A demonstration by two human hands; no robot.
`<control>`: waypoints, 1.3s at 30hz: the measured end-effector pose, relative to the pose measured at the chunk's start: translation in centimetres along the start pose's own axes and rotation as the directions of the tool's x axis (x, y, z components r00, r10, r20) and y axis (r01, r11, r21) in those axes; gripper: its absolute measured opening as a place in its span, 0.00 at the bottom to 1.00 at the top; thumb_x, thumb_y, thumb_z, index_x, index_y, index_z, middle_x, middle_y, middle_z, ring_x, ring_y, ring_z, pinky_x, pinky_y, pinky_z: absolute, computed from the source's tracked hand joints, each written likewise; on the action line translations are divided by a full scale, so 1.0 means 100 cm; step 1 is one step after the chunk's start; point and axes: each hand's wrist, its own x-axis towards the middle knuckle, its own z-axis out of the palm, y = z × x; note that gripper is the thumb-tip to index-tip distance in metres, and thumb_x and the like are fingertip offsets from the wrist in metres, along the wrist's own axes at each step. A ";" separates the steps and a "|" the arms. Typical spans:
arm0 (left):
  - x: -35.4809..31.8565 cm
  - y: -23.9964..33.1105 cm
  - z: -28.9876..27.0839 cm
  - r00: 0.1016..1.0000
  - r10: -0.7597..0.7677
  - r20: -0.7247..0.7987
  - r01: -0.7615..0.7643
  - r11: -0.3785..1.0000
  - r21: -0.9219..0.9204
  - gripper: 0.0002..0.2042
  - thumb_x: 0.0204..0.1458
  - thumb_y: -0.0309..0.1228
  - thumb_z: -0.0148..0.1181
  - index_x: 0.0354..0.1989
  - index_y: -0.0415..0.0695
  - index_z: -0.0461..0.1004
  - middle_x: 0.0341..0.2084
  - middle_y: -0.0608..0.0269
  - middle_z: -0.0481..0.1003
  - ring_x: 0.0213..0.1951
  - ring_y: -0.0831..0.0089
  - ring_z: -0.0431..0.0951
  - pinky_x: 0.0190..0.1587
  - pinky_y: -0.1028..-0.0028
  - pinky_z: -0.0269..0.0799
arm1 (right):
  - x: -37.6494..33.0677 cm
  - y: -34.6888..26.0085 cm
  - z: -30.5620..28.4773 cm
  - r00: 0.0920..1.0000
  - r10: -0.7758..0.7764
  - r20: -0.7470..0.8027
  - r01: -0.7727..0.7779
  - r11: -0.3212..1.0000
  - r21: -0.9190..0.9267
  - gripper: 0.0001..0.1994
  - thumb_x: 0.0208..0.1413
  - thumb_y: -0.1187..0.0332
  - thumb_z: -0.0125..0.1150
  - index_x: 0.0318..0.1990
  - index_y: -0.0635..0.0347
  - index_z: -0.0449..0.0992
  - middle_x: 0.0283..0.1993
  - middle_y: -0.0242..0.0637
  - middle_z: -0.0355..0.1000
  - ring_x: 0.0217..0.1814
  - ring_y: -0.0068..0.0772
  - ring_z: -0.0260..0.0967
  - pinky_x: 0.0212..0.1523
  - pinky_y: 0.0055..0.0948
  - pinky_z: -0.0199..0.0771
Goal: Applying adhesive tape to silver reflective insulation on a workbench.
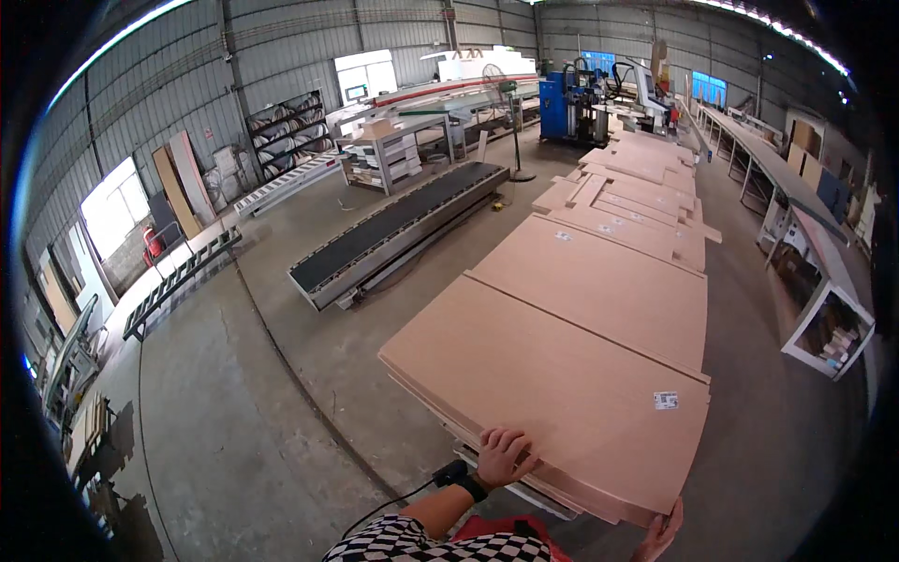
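Observation:
A stack of flat brown panels [562,375] lies in front of me, the top one with a small white label [666,401] near its right edge. My left hand [506,457] grips the near left edge of the top panel, its fingers curled on the upper face. At the near right corner, my right hand [662,532] closes around the panel edge; part of it is hidden behind the corner. A dark band circles my left wrist, and a black device with a cable [449,473] sits beside it.
More brown panel stacks [623,290] run away from me in a row. To the left stands a low black belt conveyor [403,229], with a roller conveyor [183,281] farther left. A blue machine [554,108] stands at the far end. A long workbench [805,225] lines the right.

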 end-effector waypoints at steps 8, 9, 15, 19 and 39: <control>-0.002 -0.002 0.003 1.000 0.010 -0.004 -0.010 1.000 0.006 0.16 0.49 0.40 0.64 0.45 0.53 0.72 0.44 0.64 0.71 0.49 0.58 0.69 0.55 0.54 0.57 | -0.001 -0.027 0.001 1.000 -0.013 -0.014 0.013 1.000 -0.001 0.27 0.66 0.50 0.51 0.61 0.65 0.69 0.61 0.51 0.68 0.62 0.48 0.65 0.60 0.45 0.64; -0.003 -0.002 0.004 1.000 0.015 0.004 -0.015 1.000 0.000 0.16 0.49 0.40 0.64 0.45 0.53 0.72 0.44 0.64 0.71 0.49 0.58 0.69 0.55 0.54 0.57 | -0.003 -0.030 0.000 0.999 -0.002 -0.041 0.001 0.999 -0.038 0.27 0.66 0.51 0.51 0.61 0.65 0.69 0.60 0.50 0.69 0.62 0.47 0.65 0.60 0.45 0.64; 0.003 0.000 0.009 1.000 0.023 0.020 -0.023 1.000 0.011 0.13 0.46 0.37 0.64 0.41 0.53 0.75 0.44 0.65 0.73 0.49 0.61 0.68 0.55 0.57 0.58 | -0.005 0.041 -0.002 0.997 0.009 -0.071 -0.008 1.000 0.014 0.22 0.62 0.69 0.51 0.64 0.62 0.66 0.66 0.45 0.62 0.68 0.41 0.60 0.65 0.36 0.61; 0.000 -0.004 0.003 1.000 0.013 0.000 -0.013 0.999 0.043 0.13 0.44 0.32 0.62 0.40 0.53 0.75 0.43 0.65 0.73 0.49 0.60 0.68 0.55 0.56 0.58 | -0.008 0.073 0.003 0.995 0.000 -0.101 0.002 1.000 0.027 0.22 0.62 0.69 0.52 0.64 0.61 0.66 0.67 0.45 0.62 0.68 0.40 0.59 0.65 0.36 0.60; -0.003 -0.005 0.011 0.999 0.044 -0.013 -0.043 0.997 0.070 0.11 0.48 0.36 0.60 0.40 0.53 0.71 0.42 0.62 0.70 0.46 0.55 0.67 0.52 0.53 0.56 | -0.004 0.032 0.004 0.996 0.062 -0.071 -0.050 0.987 0.151 0.24 0.62 0.64 0.53 0.64 0.64 0.66 0.69 0.44 0.59 0.70 0.41 0.58 0.66 0.36 0.60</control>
